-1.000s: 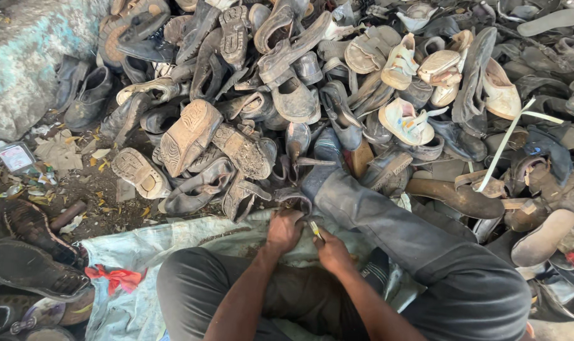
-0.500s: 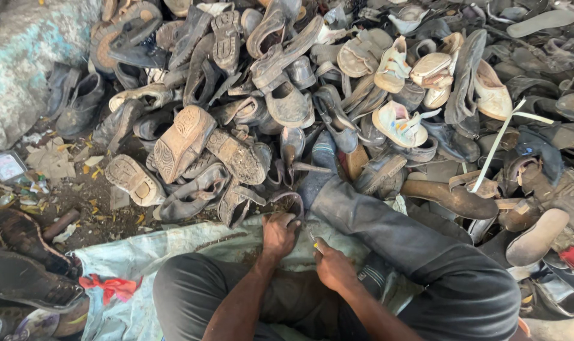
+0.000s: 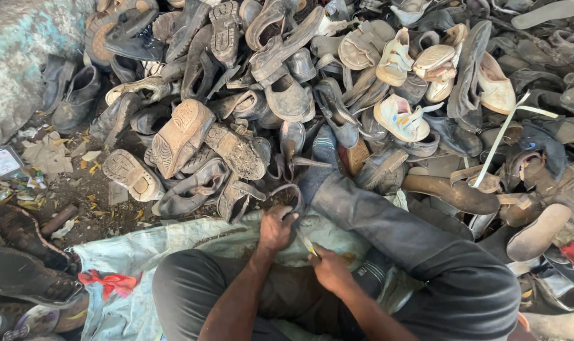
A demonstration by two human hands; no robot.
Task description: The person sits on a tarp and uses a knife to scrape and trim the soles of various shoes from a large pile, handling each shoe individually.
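A heap of worn shoes (image 3: pixel 337 82) covers the ground ahead of me, soles and uppers piled every way. Under my legs lies a pale plastic sheet (image 3: pixel 142 252), spread over the dirt. My right leg (image 3: pixel 413 246) in dark trousers stretches out into the heap. My left hand (image 3: pixel 275 228) has its grip closed on a curved dark strip of shoe (image 3: pixel 286 189) at the edge of the sheet. My right hand (image 3: pixel 330 270), just beside it, is closed around a small blade (image 3: pixel 306 242) pointing toward the strip.
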